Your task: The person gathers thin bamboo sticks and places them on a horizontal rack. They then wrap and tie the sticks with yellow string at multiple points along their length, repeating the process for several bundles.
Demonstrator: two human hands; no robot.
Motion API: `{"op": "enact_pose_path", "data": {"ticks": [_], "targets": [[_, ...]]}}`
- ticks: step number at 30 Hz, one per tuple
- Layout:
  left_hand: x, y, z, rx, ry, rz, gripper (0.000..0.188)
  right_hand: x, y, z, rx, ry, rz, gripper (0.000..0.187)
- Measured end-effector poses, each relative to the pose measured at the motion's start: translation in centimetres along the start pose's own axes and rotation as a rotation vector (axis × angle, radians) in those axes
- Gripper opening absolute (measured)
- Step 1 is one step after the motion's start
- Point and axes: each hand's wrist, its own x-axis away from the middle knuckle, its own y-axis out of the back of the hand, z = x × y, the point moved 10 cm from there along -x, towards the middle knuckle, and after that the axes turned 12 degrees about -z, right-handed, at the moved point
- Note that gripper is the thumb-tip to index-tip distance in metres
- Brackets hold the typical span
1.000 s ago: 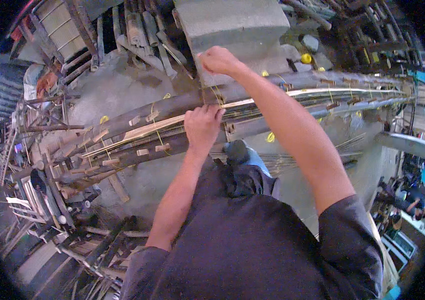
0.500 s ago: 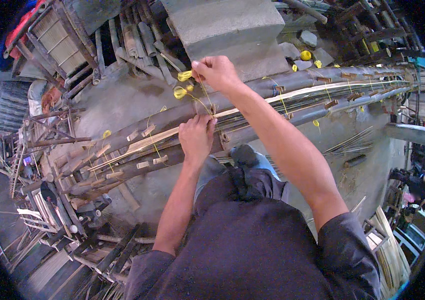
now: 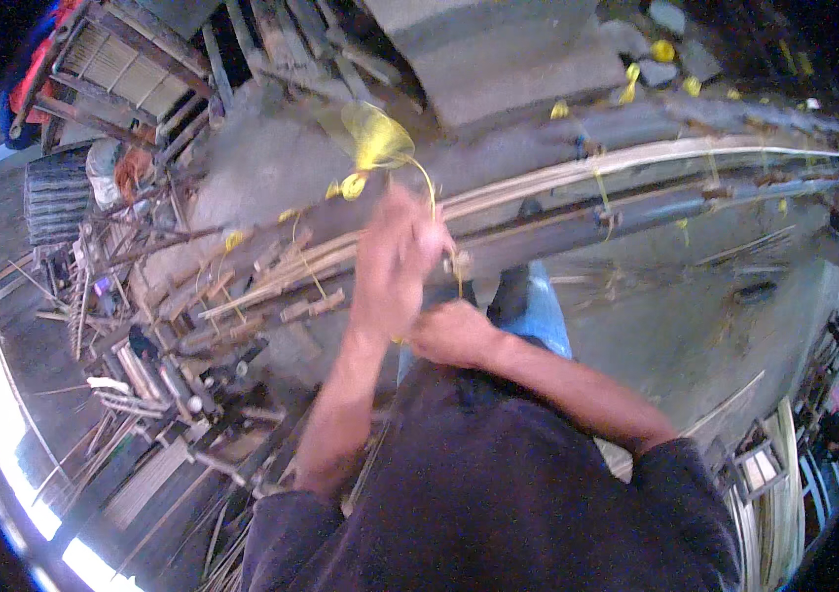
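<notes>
A long bundle of pale, thin strips (image 3: pixel 528 192) lies between two dark poles (image 3: pixel 577 234) fitted with short wooden pegs (image 3: pixel 306 304). Over the bundle and the near pole is my left hand (image 3: pixel 400 261), smeared by motion, its finger closure unclear. Yellow cord (image 3: pixel 429 192) passes beside its fingertips, coming from a blurred yellow cord hank (image 3: pixel 375 138) beyond the hand. Closer to my body, my right hand (image 3: pixel 454 333) is closed in a fist. A taut stretch of the cord runs down into it from the near pole.
Other yellow ties (image 3: pixel 600 183) cross the bundle at intervals. A concrete block (image 3: pixel 518 49) stands beyond the poles, with wooden poles heaped to its left. A wooden frame (image 3: pixel 128 59) is at the far left, loose sticks and timber (image 3: pixel 173 474) at the lower left.
My right hand has come from beyond the far pole down toward my body. My left hand has shifted slightly, now blurred. The yellow hank has swung, and the whole view has turned.
</notes>
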Motion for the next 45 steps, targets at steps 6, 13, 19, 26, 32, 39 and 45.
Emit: {"op": "enact_pose_path", "data": {"ticks": [6, 13, 19, 26, 32, 39, 45], "targets": [[-11.2, -5.2, 13.5, 0.252, 0.672, 0.130, 0.033, 1.2, 0.3, -1.9, 0.096, -0.047, 0.252, 0.013], [-15.5, 8.5, 5.2, -0.473, -0.104, 0.398, 0.050, 2.3, 1.9, 5.4, -0.728, -0.370, 0.125, 0.087], [-2.2, 16.1, 2.5, -0.048, 0.073, 0.642, 0.044, -3.7, -9.0, 1.7, -0.469, -0.551, -0.209, 0.047], [3.4, 17.1, 7.1, -0.477, -0.474, 0.008, 0.022, -18.7, 12.1, 23.9, 0.392, 0.252, -0.181, 0.010], [2.8, 17.1, 8.9, -0.547, -0.162, 0.090, 0.025, -30.2, 7.5, 10.0, 0.415, 0.085, -0.243, 0.028], [2.7, 16.7, 9.1, -0.739, -0.142, 0.100, 0.025, -23.9, 5.5, 1.7, -0.208, -0.354, -0.409, 0.038], [2.4, 16.7, 8.3, -0.223, 0.088, 0.124, 0.029, -9.5, -10.8, 8.6, 0.087, -0.087, 0.402, 0.016]]}}
